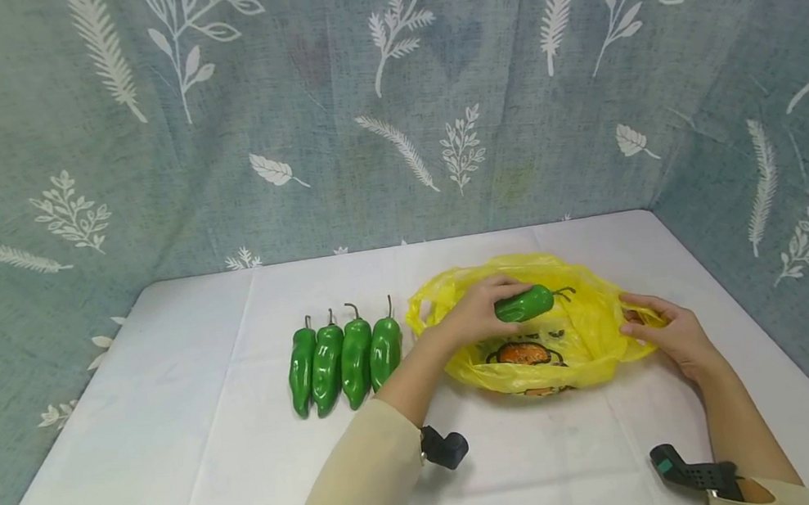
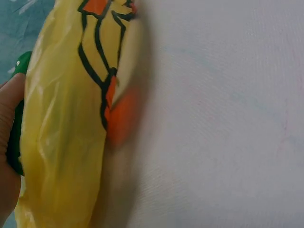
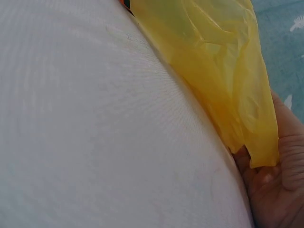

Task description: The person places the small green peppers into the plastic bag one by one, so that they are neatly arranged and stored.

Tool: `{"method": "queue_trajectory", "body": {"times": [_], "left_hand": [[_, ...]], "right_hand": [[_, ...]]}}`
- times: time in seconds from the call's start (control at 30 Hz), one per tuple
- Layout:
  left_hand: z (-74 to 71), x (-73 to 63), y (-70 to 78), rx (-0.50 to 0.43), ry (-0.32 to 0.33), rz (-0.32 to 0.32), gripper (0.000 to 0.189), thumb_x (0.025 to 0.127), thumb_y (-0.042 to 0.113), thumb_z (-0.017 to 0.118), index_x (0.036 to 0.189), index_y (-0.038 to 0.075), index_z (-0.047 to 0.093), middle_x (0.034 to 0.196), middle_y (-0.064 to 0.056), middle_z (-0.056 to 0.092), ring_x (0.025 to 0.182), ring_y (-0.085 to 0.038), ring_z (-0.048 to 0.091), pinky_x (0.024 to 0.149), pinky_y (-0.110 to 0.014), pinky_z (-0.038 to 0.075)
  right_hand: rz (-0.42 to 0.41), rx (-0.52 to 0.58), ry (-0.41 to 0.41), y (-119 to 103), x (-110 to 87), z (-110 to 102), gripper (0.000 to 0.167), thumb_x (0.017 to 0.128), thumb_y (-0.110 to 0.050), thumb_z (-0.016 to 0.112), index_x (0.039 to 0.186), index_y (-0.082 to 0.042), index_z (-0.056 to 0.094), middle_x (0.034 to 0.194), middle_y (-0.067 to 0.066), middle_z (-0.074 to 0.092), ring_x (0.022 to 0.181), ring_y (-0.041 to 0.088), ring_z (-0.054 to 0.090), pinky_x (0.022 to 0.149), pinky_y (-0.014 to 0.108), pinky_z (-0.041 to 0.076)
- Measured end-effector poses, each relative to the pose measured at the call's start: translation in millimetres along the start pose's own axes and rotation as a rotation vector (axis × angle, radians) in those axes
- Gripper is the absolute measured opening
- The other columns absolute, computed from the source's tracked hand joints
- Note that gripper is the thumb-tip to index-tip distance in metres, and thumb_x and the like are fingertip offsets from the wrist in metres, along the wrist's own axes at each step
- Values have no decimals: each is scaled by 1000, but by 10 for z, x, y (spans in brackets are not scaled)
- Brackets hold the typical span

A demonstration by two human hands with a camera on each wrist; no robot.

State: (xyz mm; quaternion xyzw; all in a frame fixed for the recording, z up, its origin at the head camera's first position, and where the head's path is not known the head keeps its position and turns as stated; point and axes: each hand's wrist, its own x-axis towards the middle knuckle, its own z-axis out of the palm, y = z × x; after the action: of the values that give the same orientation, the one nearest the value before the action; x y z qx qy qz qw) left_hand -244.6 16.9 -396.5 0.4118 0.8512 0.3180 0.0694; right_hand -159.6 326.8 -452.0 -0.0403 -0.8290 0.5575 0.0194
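Note:
My left hand point(image 1: 483, 310) grips a glossy green chili pepper point(image 1: 526, 304), its thin curved stem pointing right, over the opening of a yellow plastic bag point(image 1: 592, 348). In the left wrist view, the pepper point(image 2: 17, 128) and part of the hand point(image 2: 8, 137) show at the left edge, mostly behind the bag's side. On the bag's right, my right hand point(image 1: 672, 333) holds the handle loop between thumb and fingers. The right wrist view shows this hand point(image 3: 280, 185) against the yellow plastic point(image 3: 223, 71), with some fingers hidden behind it.
Left of the bag, several green chili peppers point(image 1: 328, 367) lie side by side in a row, stems away from me. White cloth point(image 1: 198, 472) covers the table. Behind it hangs a grey-green curtain point(image 1: 332, 128) with white leaf prints. Each wrist wears a black strapped camera point(image 1: 445, 447).

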Motion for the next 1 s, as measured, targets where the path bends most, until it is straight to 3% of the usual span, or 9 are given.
{"method": "queue_trajectory", "body": {"times": [0.13, 0.27, 0.57, 0.8, 1.0], "left_hand": [[82, 12, -55, 51, -28, -35, 59, 82, 18, 72, 137, 15, 51, 137, -6, 52, 119, -21, 46, 89, -27, 43], [160, 1, -106, 37, -27, -76, 58, 84, 16, 72, 137, 17, 51, 139, -2, 51, 117, -19, 44, 90, -26, 42], [244, -3, -169, -8, -22, -97, 61, 82, 20, 75, 138, 20, 50, 143, 7, 46, 120, -17, 41, 95, -26, 42], [260, -32, -198, -42, 9, -88, 61, 79, 23, 77, 135, 15, 53, 143, 5, 47, 121, -17, 44, 98, -26, 41], [210, -38, -197, -80, 57, -80, 64, 79, 21, 77, 137, 12, 51, 140, -4, 51, 127, -22, 47, 102, -28, 41]], "right_hand": [[10, -4, 3, 6, 3, -1, 67, 83, -31, 72, 138, -3, 46, 123, -16, 45, 98, -8, 46, 82, 0, 39], [18, -18, 8, 6, 10, -1, 69, 83, -33, 73, 138, -3, 45, 126, -10, 46, 98, -7, 46, 82, 0, 39], [-10, 5, 6, 13, 6, -2, 66, 83, -29, 73, 137, -3, 47, 115, -22, 45, 96, -8, 48, 82, 1, 40], [-8, 8, 7, -10, -7, 13, 66, 83, -29, 73, 137, -2, 46, 114, -21, 46, 95, -8, 49, 81, 2, 41], [-21, -2, 7, -18, -9, 11, 65, 84, -29, 72, 138, -2, 46, 114, -21, 45, 95, -9, 49, 80, 2, 42]]}}
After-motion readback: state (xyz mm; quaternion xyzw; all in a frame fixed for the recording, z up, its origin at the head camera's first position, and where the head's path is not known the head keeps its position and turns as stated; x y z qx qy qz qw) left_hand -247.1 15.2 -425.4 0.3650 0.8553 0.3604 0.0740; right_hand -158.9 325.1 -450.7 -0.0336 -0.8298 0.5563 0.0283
